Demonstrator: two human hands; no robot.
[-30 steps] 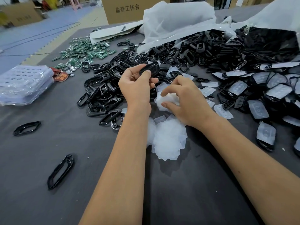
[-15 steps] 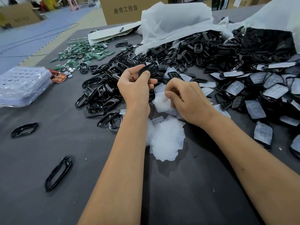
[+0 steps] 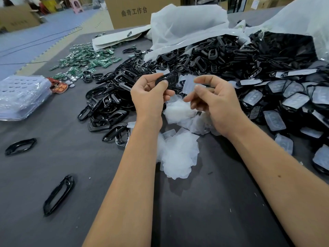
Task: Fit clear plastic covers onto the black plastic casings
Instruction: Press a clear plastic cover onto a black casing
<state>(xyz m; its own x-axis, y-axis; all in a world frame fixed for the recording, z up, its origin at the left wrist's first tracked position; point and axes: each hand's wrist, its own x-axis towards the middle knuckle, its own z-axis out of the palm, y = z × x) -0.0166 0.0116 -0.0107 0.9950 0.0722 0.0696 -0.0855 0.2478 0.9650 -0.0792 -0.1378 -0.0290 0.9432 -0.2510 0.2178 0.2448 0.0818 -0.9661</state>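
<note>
The left hand [image 3: 151, 93] pinches a black casing [image 3: 166, 79]; just to its right, the right hand [image 3: 213, 98] pinches a clear cover [image 3: 189, 85].

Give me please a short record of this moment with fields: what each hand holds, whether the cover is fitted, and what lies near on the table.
left hand: grips a black casing, raised above the table
right hand: fingers pinch a clear cover
cover fitted: not yet; it is beside the casing
below the hands: pile of clear covers
table, right: finished casings with covers
table, left: green circuit boards
</note>
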